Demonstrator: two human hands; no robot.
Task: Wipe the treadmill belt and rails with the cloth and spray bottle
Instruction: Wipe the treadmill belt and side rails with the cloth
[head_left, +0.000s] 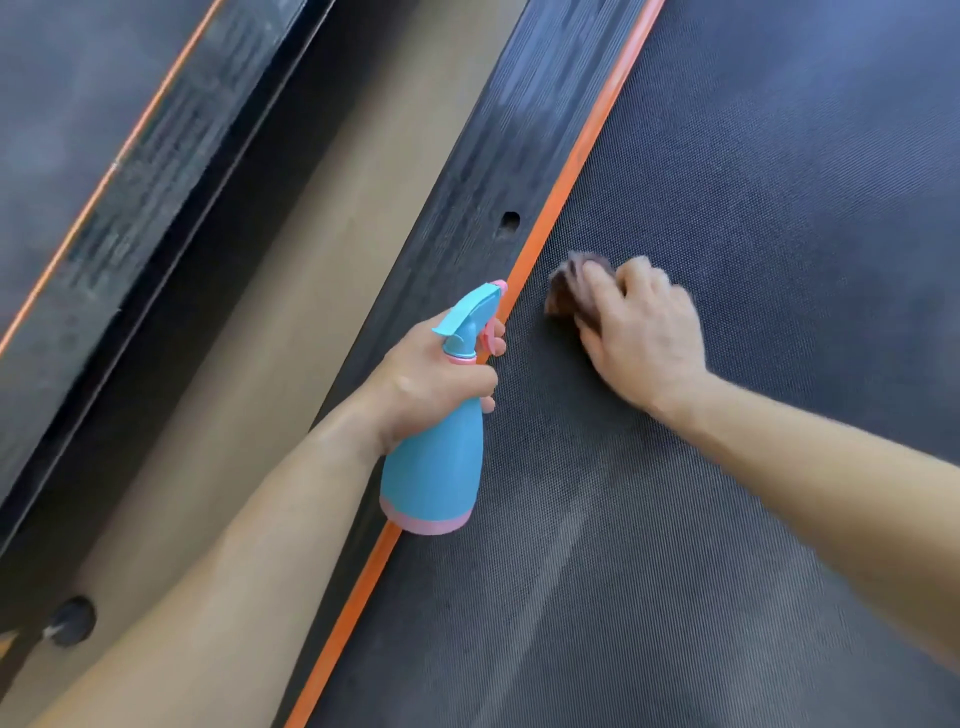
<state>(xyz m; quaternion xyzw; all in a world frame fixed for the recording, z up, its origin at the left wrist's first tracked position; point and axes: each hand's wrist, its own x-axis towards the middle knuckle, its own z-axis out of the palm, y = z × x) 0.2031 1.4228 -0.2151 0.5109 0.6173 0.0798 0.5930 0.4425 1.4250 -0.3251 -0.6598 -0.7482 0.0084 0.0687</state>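
The dark textured treadmill belt (753, 260) fills the right side of the head view. Along its left edge runs an orange strip (571, 171), then a ribbed black side rail (467, 208). My left hand (431, 384) grips the neck of a blue spray bottle (436, 467) with a pink base, held above the orange strip with its nozzle pointing up the rail. My right hand (639, 327) presses a brownish cloth (569, 283) flat on the belt close to the orange strip; most of the cloth is hidden under the fingers and it looks blurred.
A tan floor strip (291, 291) lies left of the rail. Beyond it sits a second treadmill (104, 218) with its own orange line. A round black foot (70, 621) stands at the lower left. A small hole (510, 221) marks the rail.
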